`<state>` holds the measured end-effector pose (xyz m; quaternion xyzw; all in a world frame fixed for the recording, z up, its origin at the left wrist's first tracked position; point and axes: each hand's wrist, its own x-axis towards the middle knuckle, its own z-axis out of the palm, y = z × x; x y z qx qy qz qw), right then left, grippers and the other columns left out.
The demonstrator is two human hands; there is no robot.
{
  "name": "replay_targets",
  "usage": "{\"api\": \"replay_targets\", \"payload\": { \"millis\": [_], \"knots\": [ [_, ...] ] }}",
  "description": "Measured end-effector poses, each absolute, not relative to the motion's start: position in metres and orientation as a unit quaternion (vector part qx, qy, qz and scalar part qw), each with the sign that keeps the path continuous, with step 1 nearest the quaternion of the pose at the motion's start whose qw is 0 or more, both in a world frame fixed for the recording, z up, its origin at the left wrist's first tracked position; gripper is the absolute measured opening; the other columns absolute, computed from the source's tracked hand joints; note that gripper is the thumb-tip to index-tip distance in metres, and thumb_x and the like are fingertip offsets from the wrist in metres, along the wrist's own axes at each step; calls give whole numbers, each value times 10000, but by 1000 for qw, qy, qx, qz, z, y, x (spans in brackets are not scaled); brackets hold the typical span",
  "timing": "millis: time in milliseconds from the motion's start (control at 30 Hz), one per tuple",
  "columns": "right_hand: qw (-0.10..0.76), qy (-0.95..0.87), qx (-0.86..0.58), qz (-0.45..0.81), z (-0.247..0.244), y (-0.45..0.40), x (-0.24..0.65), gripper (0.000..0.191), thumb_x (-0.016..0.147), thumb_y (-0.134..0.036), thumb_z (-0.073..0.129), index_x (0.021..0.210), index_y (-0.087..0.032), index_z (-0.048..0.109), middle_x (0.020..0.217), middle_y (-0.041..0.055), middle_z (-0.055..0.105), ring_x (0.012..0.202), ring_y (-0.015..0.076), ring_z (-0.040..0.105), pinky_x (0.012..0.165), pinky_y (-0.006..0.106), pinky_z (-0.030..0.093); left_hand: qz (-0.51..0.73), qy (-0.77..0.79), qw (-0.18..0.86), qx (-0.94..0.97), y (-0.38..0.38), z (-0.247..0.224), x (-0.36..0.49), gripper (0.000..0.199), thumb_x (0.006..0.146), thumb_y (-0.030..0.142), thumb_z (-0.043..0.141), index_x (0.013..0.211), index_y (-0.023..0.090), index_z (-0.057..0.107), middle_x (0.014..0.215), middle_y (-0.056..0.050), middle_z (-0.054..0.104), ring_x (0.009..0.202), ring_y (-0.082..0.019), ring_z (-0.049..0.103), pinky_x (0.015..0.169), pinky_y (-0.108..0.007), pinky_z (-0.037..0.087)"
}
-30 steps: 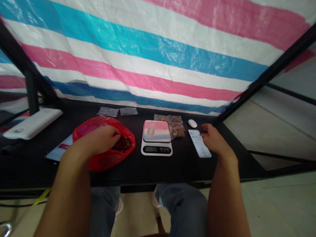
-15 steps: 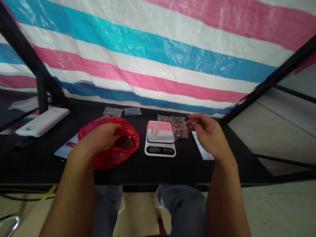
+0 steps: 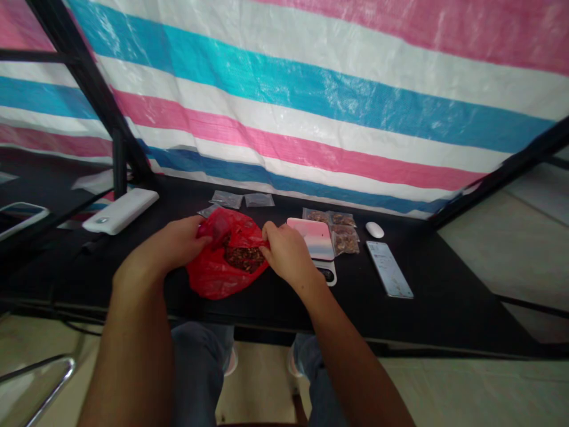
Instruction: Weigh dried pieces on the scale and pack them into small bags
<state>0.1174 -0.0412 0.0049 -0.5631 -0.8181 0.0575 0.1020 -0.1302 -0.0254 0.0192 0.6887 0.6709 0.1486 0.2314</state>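
A red plastic bag (image 3: 222,276) lies open on the black table, with dark brown dried bits (image 3: 245,258) showing inside. My left hand (image 3: 182,238) grips the bag's left edge between thumb and fingers. At the bag's right edge, my right hand (image 3: 284,249) pinches the red plastic. Partly behind that hand sits a white kitchen scale (image 3: 316,237) with a shiny top; nothing can be seen lying on it. Several small clear packets of brown bits (image 3: 345,240) are grouped right of the scale. Flat clear bags (image 3: 259,200) lie behind the red bag.
A phone (image 3: 389,270) and a white mouse (image 3: 374,229) are on the right of the table (image 3: 427,308). On the left are a white oblong device (image 3: 121,212), another phone (image 3: 20,218) and cables. A striped sheet (image 3: 284,107) hangs behind.
My right hand has moved left from beside the packets and taken hold of the bag's right edge. My left hand has come out of the bag's opening to its left edge. The view has shifted left.
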Motion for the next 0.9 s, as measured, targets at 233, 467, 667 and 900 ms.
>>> {"api": "replay_targets", "payload": {
  "millis": [233,467,667,900],
  "knots": [
    [236,-784,-558,134,17,-44,117,234,991,-81,435,1101,-217,589,907,51,739,840,227,664,704,308,342,298,514,264,760,-56,65,-102,500,889,410,555,1338,223,670,1307,-58,765,1084,-262,722,1001,-388,587],
    [219,-777,-572,143,9,-43,123,295,931,-12,472,1028,-190,686,1070,111,734,1029,243,669,873,327,453,104,621,298,718,-54,60,-112,484,811,511,586,1174,227,735,1004,-64,826,878,-321,769,796,-406,624],
    [239,-811,-517,133,25,-59,111,295,973,-64,485,1082,-166,739,1173,134,699,1096,231,664,956,323,488,149,698,116,691,-27,44,-109,707,912,635,521,1365,104,634,1282,-208,759,1161,-398,733,969,-439,575],
    [100,-836,-515,161,8,-57,97,252,972,-89,506,1005,-151,749,1085,140,773,984,245,722,861,332,498,92,660,164,727,11,5,-83,382,882,371,626,1182,159,732,1247,-179,789,1182,-344,740,953,-364,567]
  ]
}}
